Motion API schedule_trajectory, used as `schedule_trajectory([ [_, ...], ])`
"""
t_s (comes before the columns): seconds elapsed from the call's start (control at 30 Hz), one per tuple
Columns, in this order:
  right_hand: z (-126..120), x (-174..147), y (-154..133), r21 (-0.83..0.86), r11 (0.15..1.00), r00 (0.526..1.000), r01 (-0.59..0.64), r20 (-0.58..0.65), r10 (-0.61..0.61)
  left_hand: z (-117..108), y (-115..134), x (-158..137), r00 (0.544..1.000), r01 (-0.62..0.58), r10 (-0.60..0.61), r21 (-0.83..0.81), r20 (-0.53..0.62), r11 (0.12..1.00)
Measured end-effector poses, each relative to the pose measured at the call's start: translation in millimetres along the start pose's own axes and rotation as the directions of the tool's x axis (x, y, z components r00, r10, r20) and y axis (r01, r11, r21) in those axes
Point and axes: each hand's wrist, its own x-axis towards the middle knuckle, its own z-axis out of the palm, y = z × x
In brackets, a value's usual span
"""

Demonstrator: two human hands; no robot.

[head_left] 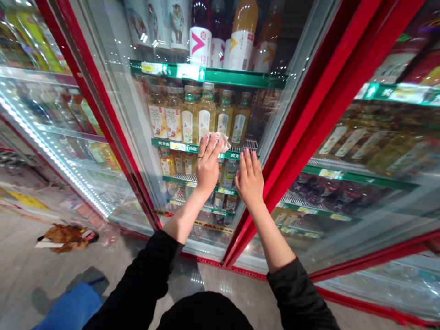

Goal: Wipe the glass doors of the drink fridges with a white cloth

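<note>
My left hand [208, 167] lies with fingers stretched out on the glass door [192, 183] of a drinks fridge. Under its fingers a crumpled whitish cloth [222, 142] is pressed to the glass; whether it is fabric or paper I cannot tell. A ring shows on one finger. Just to the right, near the red door frame [275, 169], my right hand [250, 179] rests flat on the same pane, fingers extended, with nothing visible in it. Behind the glass, bottled teas [208, 110] stand in a row on a green-edged shelf [165, 143].
More glass-fronted cabinets with bottles [330, 137] stand to the right and left. Larger juice bottles [244, 36] fill the upper shelf. On the grey floor at left lie a brown crumpled item [67, 237] and a blue object [74, 307], partly out of view.
</note>
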Motion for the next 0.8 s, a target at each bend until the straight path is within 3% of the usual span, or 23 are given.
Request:
schedule_trajectory([
  [0.13,11.7,-1.9,-2.4,-0.011,0.999,0.999,-0.035,0.002,0.035,5.7,5.2,3.2,0.997,-0.048,0.047,0.004,0.055,0.999],
  [0.3,14.7,-3.3,-7.6,-0.004,0.998,0.997,-0.07,-0.015,0.07,-23.4,-27.3,-16.0,0.969,-0.214,0.211,0.013,0.127,0.977],
  [0.43,17.0,-3.1,-15.2,0.039,0.994,0.994,-0.101,-0.039,0.103,-32.2,-46.0,-13.5,0.999,-0.054,0.054,0.039,-0.006,0.998],
  [0.5,18.9,-3.0,-19.2,0.065,0.991,0.992,-0.12,-0.042,0.123,-25.2,-43.0,-6.0,0.997,0.032,-0.029,0.045,-0.07,0.998],
  [0.57,19.9,-2.9,-23.0,0.073,0.987,0.989,-0.141,-0.044,0.144,-16.5,-35.1,-1.2,0.996,0.044,-0.041,0.042,-0.076,0.998],
  [0.67,18.7,-3.0,-27.0,0.065,0.986,0.986,-0.156,-0.052,0.16,-13.3,-29.0,-5.4,0.998,-0.061,0.06,0.036,0.012,0.997],
  [0.8,14.8,-3.9,-26.5,0.063,0.988,0.988,-0.144,-0.049,0.147,-32.8,-48.8,-22.7,0.962,-0.238,0.229,0.047,0.147,0.97],
])
